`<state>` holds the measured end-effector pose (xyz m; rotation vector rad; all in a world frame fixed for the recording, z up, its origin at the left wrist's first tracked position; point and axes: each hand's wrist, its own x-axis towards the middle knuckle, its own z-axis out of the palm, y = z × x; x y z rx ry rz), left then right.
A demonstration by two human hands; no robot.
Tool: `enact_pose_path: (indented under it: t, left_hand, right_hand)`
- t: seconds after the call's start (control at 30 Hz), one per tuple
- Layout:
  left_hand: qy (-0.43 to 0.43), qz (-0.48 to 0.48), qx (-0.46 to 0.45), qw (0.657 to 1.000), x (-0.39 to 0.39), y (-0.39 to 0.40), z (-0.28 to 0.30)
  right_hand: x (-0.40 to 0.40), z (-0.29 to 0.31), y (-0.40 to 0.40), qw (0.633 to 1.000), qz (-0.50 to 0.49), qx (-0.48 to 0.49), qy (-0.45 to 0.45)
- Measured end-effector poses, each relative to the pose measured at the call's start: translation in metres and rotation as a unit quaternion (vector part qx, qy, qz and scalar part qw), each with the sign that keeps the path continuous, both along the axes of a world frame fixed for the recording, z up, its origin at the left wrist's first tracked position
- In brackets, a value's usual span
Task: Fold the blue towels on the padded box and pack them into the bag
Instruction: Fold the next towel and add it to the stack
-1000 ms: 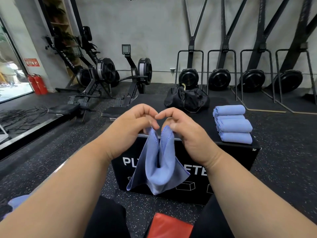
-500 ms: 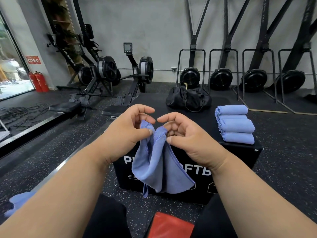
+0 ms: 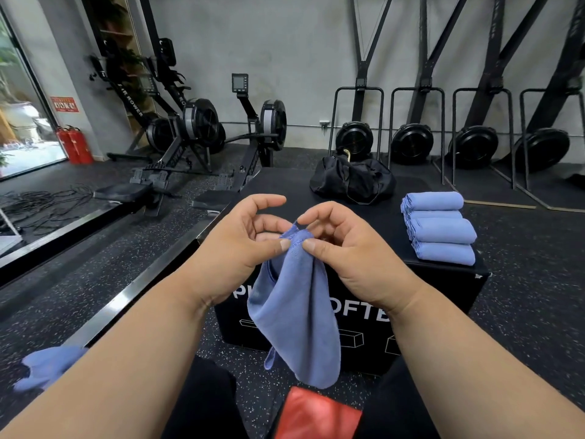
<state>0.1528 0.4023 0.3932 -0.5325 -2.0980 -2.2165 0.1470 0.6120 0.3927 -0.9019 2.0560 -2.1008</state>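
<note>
Both hands, the left hand [image 3: 240, 248] and right hand [image 3: 345, 248], meet at centre frame with the hanging blue towel [image 3: 294, 315] draped between them, blocking the near edge of the padded box [image 3: 443, 299]. Behind them the box top lies bare up to the black bag [image 3: 351, 182] at upper centre. The stack of folded towels [image 3: 440, 229] fills its right side, leaving an open lane between stack and bag.

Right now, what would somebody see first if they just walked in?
First, two hands in the middle, left hand and right hand, pinching a hanging blue towel by its top edge. Next, the folded towels stacked on the padded box, right side, and the black bag behind.
</note>
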Motion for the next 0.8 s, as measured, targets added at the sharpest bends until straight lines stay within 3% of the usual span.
enact_pose_path:
  t: [0.23,0.57,0.67,0.8]
  left_hand:
    - [0.012,0.019,0.034,0.999,-0.001,0.004,-0.003]
    - [0.016,-0.031,0.065,0.997,0.000,0.003,-0.007]
    - [0.027,0.002,0.010,1.000,0.003,0.002,-0.007]
    - [0.075,0.090,-0.196,0.974,0.010,-0.002,-0.005]
  right_hand:
    - [-0.001,-0.005,-0.005,0.998,-0.052,-0.023,0.013]
    - [-0.004,-0.006,-0.004,0.998,-0.051,-0.016,-0.020]
    - [-0.005,-0.007,-0.002,0.999,-0.046,0.008,-0.020]
    - [-0.008,-0.010,0.002,0.998,-0.058,0.019,-0.018]
